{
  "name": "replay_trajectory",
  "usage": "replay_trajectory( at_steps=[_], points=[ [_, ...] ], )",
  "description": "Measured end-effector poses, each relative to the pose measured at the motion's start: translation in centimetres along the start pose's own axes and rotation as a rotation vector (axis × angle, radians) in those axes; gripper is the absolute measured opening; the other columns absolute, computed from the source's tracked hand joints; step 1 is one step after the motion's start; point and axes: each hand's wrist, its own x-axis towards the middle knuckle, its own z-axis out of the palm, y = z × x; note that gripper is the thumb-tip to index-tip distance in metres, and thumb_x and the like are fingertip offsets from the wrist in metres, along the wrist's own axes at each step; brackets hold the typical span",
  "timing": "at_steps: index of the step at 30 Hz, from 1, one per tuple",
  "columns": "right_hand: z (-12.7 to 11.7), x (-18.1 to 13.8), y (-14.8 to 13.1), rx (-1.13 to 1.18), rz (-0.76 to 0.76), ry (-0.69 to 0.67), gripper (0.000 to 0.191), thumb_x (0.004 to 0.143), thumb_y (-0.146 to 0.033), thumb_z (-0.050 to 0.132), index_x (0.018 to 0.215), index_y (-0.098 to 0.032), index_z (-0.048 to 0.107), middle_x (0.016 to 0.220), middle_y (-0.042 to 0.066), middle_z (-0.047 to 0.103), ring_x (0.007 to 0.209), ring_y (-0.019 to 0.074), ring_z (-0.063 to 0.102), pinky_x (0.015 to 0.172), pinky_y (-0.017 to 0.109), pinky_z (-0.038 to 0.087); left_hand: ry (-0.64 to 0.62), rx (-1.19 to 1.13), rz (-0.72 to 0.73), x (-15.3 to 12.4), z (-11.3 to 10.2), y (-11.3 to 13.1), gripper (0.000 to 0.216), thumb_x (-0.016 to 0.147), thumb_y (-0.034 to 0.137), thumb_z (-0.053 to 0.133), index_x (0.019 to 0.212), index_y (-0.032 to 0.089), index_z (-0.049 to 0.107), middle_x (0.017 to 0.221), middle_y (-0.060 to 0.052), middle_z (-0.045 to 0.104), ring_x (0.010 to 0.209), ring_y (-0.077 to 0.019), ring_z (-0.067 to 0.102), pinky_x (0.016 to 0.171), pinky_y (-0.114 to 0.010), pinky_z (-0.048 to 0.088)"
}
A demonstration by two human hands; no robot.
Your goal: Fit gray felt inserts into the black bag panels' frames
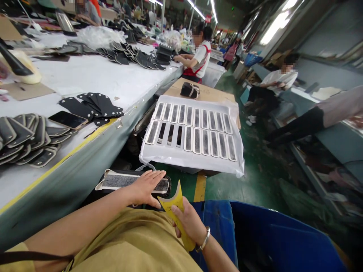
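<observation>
Yellow scraper (171, 201) in the right hand (188, 223), head view: fingers wrapped round its body, curved end up, just beside the left thumb. Left hand (146, 188) lies palm down over the right part of a grey strip (117, 182) with a pale edge. Its fingers are straight and close together, thumb set apart, nothing pinched. That strip lies lengthwise on a dark pad (169, 184), near side of the scene, just right of the long table (76, 71). Its left end looks a bit loose and lifted; can't tell whether the part under the palm is stuck down.

Progress, as judged: one strip in work, flattening or smoothing by the look of it, not finished. Stock sits beyond the hands on a white board (159, 153): far row full, near row has one strip at left, then three bare slots, then six more strips to the right. So most strips look unused; three slots could mean pieces taken, but no proof. No finished part can be told for certain. Blue bin (283, 234) at near right, contents too dark to read.
</observation>
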Motion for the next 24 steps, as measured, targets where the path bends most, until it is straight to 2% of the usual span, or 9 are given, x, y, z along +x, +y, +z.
replay_trajectory(
  at_steps=[7, 13, 15, 18, 21, 22, 24],
  points=[
    [-0.7, 2.1, -0.5, 0.01, 0.1, -0.092, 0.033, 0.081, -0.048, 0.051, 0.089, -0.021, 0.035, 0.05, -0.009, 0.051, 0.028, 0.0071, 0.041, 0.027, 0.017, 0.033, 0.033, -0.019, -0.006, 0.2, -0.1, -0.4, 0.1, 0.063, 0.048, 0.072, 0.142, 0.015, 0.019, 0.147, -0.015, 0.029, 0.135, -0.0276, 0.027, 0.111, -0.041, 0.017],
    [-1.6, 2.4, -1.8, -0.036, 0.093, -0.135, 0.027, 0.08, -0.043, 0.054, 0.09, -0.022, 0.04, 0.051, -0.007, 0.052, 0.029, 0.0095, 0.045, 0.027, 0.019, 0.035, 0.036, -0.025, 0.016, 0.5, -0.1, -1.1, 0.102, 0.062, 0.048, 0.073, 0.142, 0.018, 0.018, 0.146, -0.015, 0.031, 0.132, -0.0281, 0.03, 0.109, -0.041, 0.02],
    [-2.2, 1.9, -2.1, -0.045, 0.039, -0.067, 0.029, 0.079, -0.043, 0.057, 0.092, -0.021, 0.043, 0.053, -0.007, 0.053, 0.031, 0.0095, 0.045, 0.029, 0.021, 0.036, 0.037, -0.038, 0.017, 0.5, 0.0, -1.2, 0.102, 0.061, 0.048, 0.074, 0.142, 0.018, 0.019, 0.145, -0.015, 0.033, 0.132, -0.0283, 0.032, 0.109, -0.04, 0.022],
    [-3.1, 1.7, -2.9, -0.001, -0.195, 0.169, 0.025, 0.076, -0.038, 0.062, 0.082, -0.018, 0.049, 0.057, -0.005, 0.053, 0.043, 0.0094, 0.049, 0.042, 0.023, 0.044, 0.05, -0.039, 0.001, 0.6, 0.2, -1.0, 0.099, 0.062, 0.051, 0.072, 0.141, 0.016, 0.024, 0.144, -0.015, 0.035, 0.132, -0.0289, 0.032, 0.109, -0.04, 0.023],
    [-2.6, 2.7, -3.9, 0.288, -0.405, 0.346, 0.02, 0.074, -0.031, 0.066, 0.076, -0.017, 0.053, 0.061, -0.005, 0.052, 0.057, 0.0092, 0.051, 0.065, 0.028, 0.05, 0.078, -0.018, -0.047, 0.9, 0.1, -0.6, 0.086, 0.065, 0.05, 0.069, 0.136, 0.017, 0.033, 0.142, -0.013, 0.038, 0.13, -0.0286, 0.035, 0.108, -0.042, 0.023],
    [-2.0, 3.3, -4.2, 0.417, -0.424, 0.37, 0.019, 0.073, -0.03, 0.067, 0.08, -0.018, 0.054, 0.062, -0.005, 0.052, 0.059, 0.0094, 0.051, 0.067, 0.029, 0.05, 0.078, -0.019, -0.063, 1.1, 0.0, -0.4, 0.082, 0.067, 0.049, 0.067, 0.135, 0.018, 0.035, 0.141, -0.012, 0.04, 0.129, -0.0285, 0.037, 0.107, -0.043, 0.024],
    [-0.5, 4.8, -4.6, 0.626, -0.437, 0.398, 0.023, 0.072, -0.029, 0.067, 0.089, -0.019, 0.053, 0.066, -0.004, 0.054, 0.059, 0.0094, 0.051, 0.06, 0.027, 0.047, 0.055, -0.035, -0.085, 1.4, -0.4, 0.0, 0.077, 0.068, 0.05, 0.066, 0.133, 0.02, 0.038, 0.14, -0.01, 0.042, 0.127, -0.0289, 0.039, 0.105, -0.045, 0.027]
  ],
)
